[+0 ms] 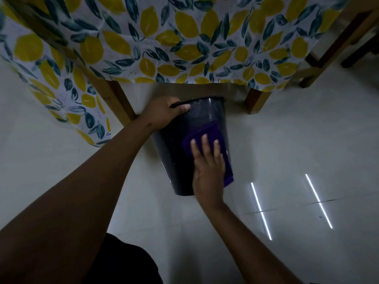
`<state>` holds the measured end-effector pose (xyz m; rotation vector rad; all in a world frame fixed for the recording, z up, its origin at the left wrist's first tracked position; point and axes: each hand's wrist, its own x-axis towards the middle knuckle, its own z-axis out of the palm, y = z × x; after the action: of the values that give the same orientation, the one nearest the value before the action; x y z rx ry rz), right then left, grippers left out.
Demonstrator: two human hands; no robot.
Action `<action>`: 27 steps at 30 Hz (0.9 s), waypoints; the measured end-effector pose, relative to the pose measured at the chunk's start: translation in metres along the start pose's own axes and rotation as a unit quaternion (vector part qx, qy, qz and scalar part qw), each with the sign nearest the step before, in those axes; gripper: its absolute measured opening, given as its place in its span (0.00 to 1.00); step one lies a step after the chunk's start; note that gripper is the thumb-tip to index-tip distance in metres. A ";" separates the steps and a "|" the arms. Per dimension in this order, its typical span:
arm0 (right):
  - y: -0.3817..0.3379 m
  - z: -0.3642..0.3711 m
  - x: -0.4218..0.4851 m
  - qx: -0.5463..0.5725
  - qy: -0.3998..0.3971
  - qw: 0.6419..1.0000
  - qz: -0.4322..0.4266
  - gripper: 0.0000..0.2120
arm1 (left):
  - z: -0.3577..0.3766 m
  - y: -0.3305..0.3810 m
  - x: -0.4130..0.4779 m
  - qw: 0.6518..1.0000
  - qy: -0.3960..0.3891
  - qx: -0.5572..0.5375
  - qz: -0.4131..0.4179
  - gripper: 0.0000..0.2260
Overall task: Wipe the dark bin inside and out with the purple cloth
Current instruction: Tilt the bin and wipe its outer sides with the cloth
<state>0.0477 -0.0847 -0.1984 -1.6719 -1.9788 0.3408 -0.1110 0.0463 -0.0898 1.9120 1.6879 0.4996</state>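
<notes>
Seemingly midway: wiping the outer wall of the dark round plastic bin [174,160], tilted on the pale floor [287,140], right hand [207,167] flat-fingered on the folded purple cloth [205,134], left hand [164,114] curled round the rim; inside impossible to judge.

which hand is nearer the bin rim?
Left. The left hand grips the rim of the bin. The right hand is lower down on the outer wall, fingers straight, pressing the cloth against it.
</notes>
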 end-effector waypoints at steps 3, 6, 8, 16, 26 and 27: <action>0.009 -0.011 0.032 0.154 0.028 0.977 0.148 0.24 | -0.003 -0.004 -0.003 1.000 -0.003 -0.012 -0.011 0.17; 0.019 -0.017 0.042 0.243 0.017 0.946 0.212 0.24 | -0.003 -0.010 -0.004 0.999 0.004 -0.032 -0.023 0.17; 0.016 -0.017 0.030 0.206 0.016 0.960 0.187 0.24 | -0.002 -0.010 -0.003 1.000 0.001 -0.020 -0.016 0.17; -0.012 0.015 -0.027 -0.120 -0.045 0.990 -0.061 0.38 | 0.001 0.004 0.005 0.999 -0.025 -0.008 0.027 0.14; -0.026 0.012 -0.011 -0.118 -0.034 0.990 -0.069 0.35 | -0.001 0.017 0.002 0.996 -0.067 -0.053 0.020 0.15; -0.024 0.016 -0.024 -0.115 -0.042 0.989 -0.083 0.37 | -0.001 0.017 0.002 0.997 -0.063 -0.050 0.022 0.16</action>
<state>0.0216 -0.1106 -0.2054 -1.6356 -2.2770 0.1264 -0.0981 0.0468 -0.0791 1.8704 1.5162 0.4612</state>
